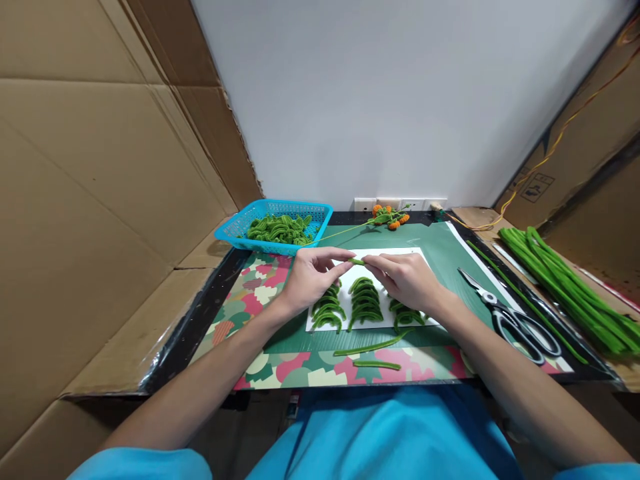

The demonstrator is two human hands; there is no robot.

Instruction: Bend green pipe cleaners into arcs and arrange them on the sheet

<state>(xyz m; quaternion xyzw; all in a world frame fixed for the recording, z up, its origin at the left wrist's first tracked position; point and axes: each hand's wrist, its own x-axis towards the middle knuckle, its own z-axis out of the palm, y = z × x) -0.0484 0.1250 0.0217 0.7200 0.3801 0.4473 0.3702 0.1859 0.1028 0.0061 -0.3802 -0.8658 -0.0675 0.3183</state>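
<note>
Green fuzzy strip point(357, 262) pinched between left hand point(311, 277) and right hand point(409, 273), fingertips closed on it, over white sheet's point(367, 327) far edge. Likely shaping step; next calls for even bend, light grip. Curved pieces point(367, 301) at 6 o'clock, scissors point(501, 310) at 4, blue basket point(235, 232) at 10.
</note>
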